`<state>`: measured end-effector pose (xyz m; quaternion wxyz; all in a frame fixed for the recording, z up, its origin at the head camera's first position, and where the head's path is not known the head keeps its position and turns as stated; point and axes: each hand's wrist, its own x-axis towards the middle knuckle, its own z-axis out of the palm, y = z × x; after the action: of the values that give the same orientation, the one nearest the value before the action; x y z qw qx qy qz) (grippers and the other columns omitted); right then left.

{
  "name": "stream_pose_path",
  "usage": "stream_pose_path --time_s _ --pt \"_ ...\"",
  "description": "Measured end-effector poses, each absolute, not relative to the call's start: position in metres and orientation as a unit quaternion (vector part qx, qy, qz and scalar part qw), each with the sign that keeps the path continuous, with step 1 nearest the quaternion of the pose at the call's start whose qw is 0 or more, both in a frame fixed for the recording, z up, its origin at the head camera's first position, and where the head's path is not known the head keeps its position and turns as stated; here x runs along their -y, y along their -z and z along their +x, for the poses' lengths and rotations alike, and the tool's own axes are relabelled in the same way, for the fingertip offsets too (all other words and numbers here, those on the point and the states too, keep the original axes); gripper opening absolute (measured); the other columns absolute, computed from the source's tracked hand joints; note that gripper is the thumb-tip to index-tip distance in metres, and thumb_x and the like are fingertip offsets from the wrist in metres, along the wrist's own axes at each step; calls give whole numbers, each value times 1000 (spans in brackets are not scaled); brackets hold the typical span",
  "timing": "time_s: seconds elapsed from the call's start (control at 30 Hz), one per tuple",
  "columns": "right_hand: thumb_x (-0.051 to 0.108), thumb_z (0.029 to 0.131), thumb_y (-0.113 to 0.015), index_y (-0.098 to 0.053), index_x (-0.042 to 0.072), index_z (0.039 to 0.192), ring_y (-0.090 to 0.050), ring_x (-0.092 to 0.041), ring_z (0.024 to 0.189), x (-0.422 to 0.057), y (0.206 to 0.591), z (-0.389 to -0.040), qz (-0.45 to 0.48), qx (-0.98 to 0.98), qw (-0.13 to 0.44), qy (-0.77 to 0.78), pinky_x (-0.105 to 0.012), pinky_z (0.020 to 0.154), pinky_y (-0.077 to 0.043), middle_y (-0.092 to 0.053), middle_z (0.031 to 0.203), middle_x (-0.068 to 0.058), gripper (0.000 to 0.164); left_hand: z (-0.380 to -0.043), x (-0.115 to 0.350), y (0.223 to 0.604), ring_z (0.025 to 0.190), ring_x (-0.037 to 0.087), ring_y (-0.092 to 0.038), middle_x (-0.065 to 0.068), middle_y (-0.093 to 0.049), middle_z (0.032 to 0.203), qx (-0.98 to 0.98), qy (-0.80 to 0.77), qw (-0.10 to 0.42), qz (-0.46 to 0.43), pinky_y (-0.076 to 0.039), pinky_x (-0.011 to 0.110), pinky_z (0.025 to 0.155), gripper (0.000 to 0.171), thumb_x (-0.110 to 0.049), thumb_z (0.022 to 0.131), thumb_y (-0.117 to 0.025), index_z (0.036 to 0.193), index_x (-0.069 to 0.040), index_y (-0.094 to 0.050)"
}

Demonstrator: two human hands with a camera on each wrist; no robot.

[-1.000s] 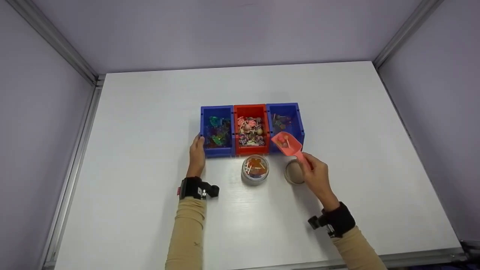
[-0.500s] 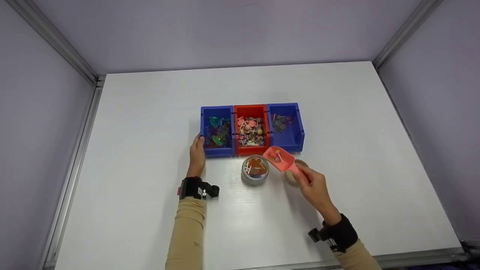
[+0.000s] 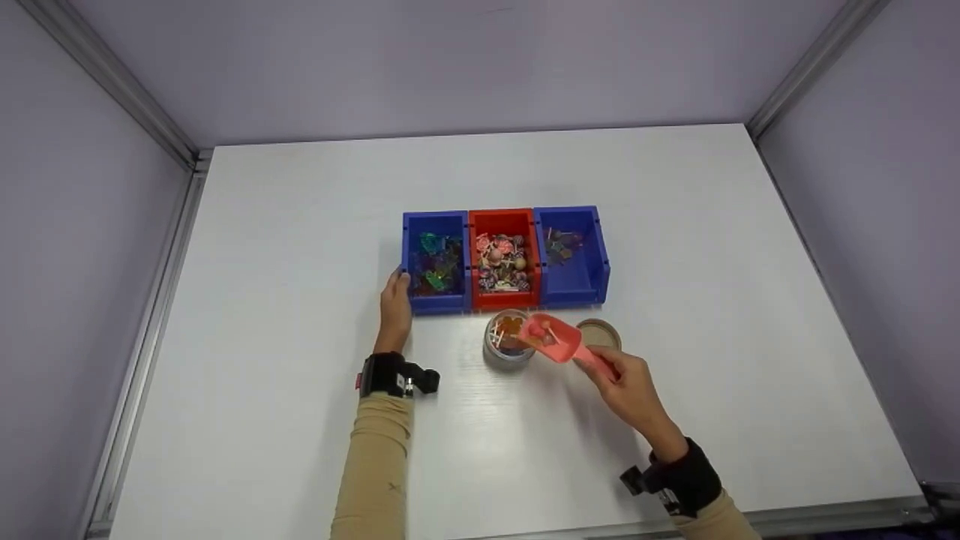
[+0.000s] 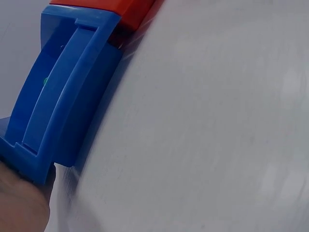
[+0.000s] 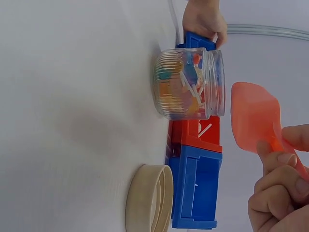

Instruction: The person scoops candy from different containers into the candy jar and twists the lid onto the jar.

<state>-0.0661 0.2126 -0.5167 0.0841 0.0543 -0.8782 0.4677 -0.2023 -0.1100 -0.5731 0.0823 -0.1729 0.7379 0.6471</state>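
Observation:
In the head view my right hand (image 3: 628, 386) grips the handle of a pink scoop (image 3: 568, 349). Small lollipop-like candies lie in its bowl, whose lip overlaps the right of a jar's mouth. That glass jar (image 5: 181, 84) is ribbed and stands uncovered, filled with colourful pieces and white sticks. My left hand (image 3: 394, 311) holds the front left corner of the left blue bin (image 3: 437, 304); some fingers are hidden along its side. The bin contains green and dark translucent pieces. Beside it stand a red bin (image 3: 504, 300) full of lollipops and another blue bin (image 3: 576, 289) with fewer pieces.
A round beige lid (image 5: 145, 198) lies on the white table (image 3: 300, 225), right of the jar and in front of the right blue bin. The three bins stand side by side behind the jar. Pale walls (image 3: 480, 67) enclose the table's back and sides.
My right hand has brought the loaded scoop left and toward me, from over the right blue bin to the jar's mouth. The left hand has stayed at the bin.

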Motion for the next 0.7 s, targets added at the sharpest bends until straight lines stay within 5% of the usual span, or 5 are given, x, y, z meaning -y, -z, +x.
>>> stream_pose_path --time_s 0.3,0.7 --pt "-1 82 -71 -73 -4 98 -39 1 59 -217 513 -66 83 880 49 -465 -16 52 -34 -56 65 -2 17 -202 110 573 152 29 -19 15 -26 160 -735 -649 81 -177 -18 41 126 55 -31 105 -29 152 -3 -25" --pt "6 84 -71 -72 -6 101 -42 1 58 -217 493 -72 109 917 0 -384 -14 51 -38 -71 76 -13 20 -201 110 575 151 31 -22 16 -28 159 -739 -647 71 -173 -21 42 126 56 -31 104 -30 152 -3 -27"
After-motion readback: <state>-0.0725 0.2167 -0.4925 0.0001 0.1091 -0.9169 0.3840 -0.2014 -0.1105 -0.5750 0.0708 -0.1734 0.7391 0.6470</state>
